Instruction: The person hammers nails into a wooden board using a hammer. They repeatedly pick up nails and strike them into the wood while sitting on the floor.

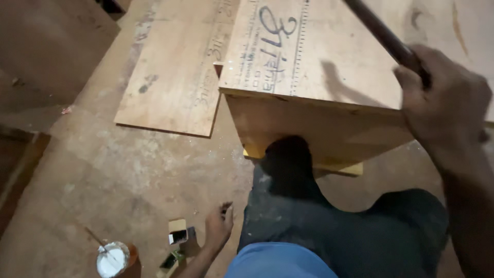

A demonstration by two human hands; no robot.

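— What lies around the floor?
— A flat plywood sheet (170,77), a glue tub (114,260), small boxes (177,232) by the left hand (218,226), its fingers pinched shut; on what, unclear.
— And the right hand (442,103)?
— Clenched around a dark handle (383,33) above the pale plywood box (319,67), which stands against the knee (288,164).

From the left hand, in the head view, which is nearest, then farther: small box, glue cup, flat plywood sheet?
1. Small box, just left of the left hand.
2. Glue cup, farther left, bottom edge.
3. Plywood sheet, far, upper floor.
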